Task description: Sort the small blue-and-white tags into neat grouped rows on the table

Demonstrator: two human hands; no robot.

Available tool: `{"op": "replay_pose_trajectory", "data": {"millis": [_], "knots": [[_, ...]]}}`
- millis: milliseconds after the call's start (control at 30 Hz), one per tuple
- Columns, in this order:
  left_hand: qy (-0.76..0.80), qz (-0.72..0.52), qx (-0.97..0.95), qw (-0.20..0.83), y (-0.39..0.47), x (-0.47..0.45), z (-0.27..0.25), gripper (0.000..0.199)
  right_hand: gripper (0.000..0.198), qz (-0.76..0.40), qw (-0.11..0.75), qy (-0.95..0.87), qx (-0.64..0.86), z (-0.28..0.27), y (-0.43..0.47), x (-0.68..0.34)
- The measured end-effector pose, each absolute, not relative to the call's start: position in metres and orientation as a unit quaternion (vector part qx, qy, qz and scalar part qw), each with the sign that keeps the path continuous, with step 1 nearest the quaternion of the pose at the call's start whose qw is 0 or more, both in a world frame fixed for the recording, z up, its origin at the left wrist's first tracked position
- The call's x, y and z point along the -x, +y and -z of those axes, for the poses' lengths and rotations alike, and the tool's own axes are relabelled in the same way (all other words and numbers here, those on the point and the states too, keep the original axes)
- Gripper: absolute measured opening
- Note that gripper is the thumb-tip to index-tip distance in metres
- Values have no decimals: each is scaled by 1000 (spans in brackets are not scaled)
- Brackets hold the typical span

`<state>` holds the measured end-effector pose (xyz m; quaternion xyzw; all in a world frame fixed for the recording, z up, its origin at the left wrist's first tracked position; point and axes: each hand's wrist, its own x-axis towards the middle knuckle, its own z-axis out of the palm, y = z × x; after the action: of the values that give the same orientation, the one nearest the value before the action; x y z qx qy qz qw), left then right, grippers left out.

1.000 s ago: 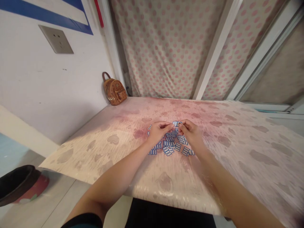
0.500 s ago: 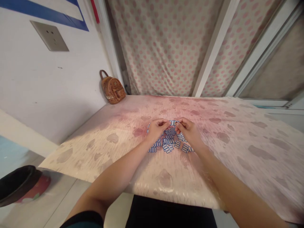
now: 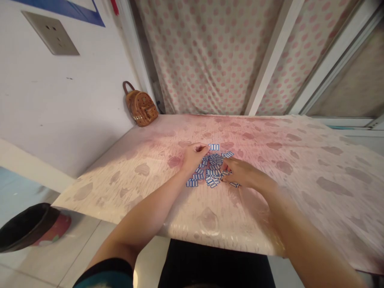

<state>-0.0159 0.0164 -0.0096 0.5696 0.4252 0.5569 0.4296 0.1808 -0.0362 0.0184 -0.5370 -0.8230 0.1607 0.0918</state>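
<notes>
Pinched in the fingertips of my left hand (image 3: pixel 195 155) is a small flat blue-and-white striped piece (image 3: pixel 214 147), held level above the far side of a pile. Similar striped pieces (image 3: pixel 213 173) lie loosely heaped on the table between my hands, some overlapping. My right hand (image 3: pixel 238 172) reaches down at the pile's right side, thumb and fingers apart among the pieces. It covers part of the heap, and whether a fingertip presses on one piece cannot be made out.
A patterned plastic cloth covers the table (image 3: pixel 144 200). A small brown backpack (image 3: pixel 142 108) stands in the far left corner against the wall. On the floor at left is a dark-rimmed bin (image 3: pixel 54 228). A dotted curtain (image 3: pixel 210 60) hangs behind the table.
My right hand has let go of the held piece and moved down onto the right of the pile. My left hand keeps the piece. The view has shifted slightly.
</notes>
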Motion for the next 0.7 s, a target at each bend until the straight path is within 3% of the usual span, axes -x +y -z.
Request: {"op": "replay_pose_trajectory", "data": {"millis": [300,500,700], "knots": [[428,-570,-557,426,19,19,8,17,8,-105,129,-841,514,-12,-33,-164],[417,-577,-556,429,22,19,11,20,26,-110,128,-841,515,-1,-35,-152],[422,-571,-562,423,21,18,9,17,20,-137,118,-852,491,0,-37,-147]]}}
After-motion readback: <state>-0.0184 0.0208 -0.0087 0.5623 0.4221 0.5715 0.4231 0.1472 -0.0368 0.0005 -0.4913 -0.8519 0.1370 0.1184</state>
